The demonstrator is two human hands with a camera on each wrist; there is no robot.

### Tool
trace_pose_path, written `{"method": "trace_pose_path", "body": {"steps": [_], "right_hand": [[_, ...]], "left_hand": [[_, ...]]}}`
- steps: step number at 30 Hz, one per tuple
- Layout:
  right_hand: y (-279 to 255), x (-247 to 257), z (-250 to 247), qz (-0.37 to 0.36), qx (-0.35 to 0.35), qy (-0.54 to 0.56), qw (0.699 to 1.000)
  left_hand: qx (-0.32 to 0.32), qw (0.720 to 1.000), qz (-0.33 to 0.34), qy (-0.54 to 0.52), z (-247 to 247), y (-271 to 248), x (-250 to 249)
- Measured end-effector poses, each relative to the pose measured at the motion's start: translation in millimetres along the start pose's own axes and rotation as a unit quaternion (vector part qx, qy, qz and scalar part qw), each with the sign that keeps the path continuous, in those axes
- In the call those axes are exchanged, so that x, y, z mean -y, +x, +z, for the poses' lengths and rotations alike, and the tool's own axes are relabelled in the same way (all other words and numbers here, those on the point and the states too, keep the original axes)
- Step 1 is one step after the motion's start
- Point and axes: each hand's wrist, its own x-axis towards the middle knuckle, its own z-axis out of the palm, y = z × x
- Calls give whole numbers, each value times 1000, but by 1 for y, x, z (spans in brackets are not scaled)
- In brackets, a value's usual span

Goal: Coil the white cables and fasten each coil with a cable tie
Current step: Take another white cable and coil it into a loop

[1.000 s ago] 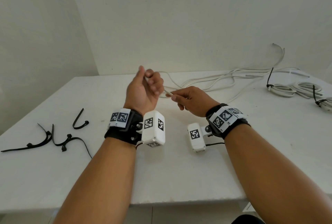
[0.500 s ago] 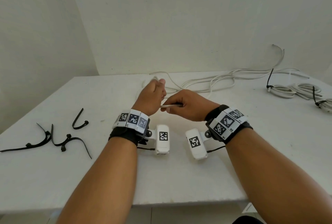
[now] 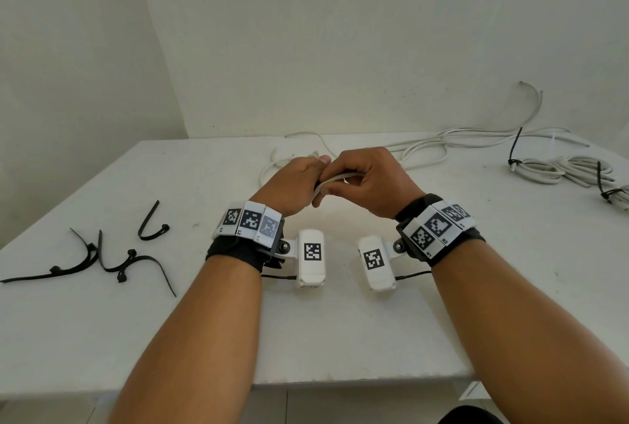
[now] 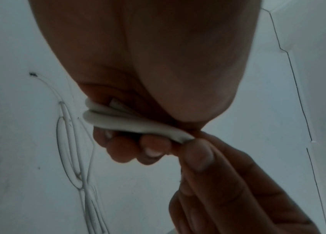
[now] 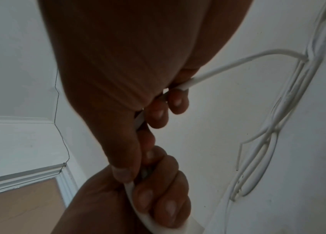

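While the white cable is held above the middle of the table, coiling of it is judged to be at an early stage. The left hand has its fingers curled round a few gathered turns, visible as stacked loops in the left wrist view. The right hand pinches the same cable between thumb and fingers, just beside the left hand, and the free run passes out from under its fingers. From there, the loose remainder of cable trails along the far edge of the table, uncoiled. Near the far right corner, two finished coils lie fastened with black ties. Near the left edge, spare cable ties lie unused. Remaining work, as judged: wind the trailing length, then fasten the coil with a tie.
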Motion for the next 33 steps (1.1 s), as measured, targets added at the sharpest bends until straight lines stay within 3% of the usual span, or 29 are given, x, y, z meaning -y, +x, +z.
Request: {"method": "trace_pose_path", "body": {"steps": [3,7,13,17,22,26,29,33], "right_hand": [[0,-1,-3,21,-26,6,999],[1,1,-7,28,-52,29,998],[3,-5,-20,53,-111,70,990],[3,-20,-26,88,-150,92,980],[-1,-30,-11,146,-24,32,988],[1,-22,1,169,63,-5,984],[1,-16,6,197,125,-27,972],[3,-6,7,204,178,-36,962]], "left_hand": [[40,999,-2,-36,2,-1,-1],[60,983,-18,-173,10,-3,-4],[170,919,-42,-352,17,-7,-8],[168,882,-16,-441,14,-8,-10],[98,836,2,-540,8,-5,-7],[80,809,16,-583,7,-7,-7],[79,800,26,-594,7,-6,-8],[25,795,28,-606,8,-2,-7]]}}
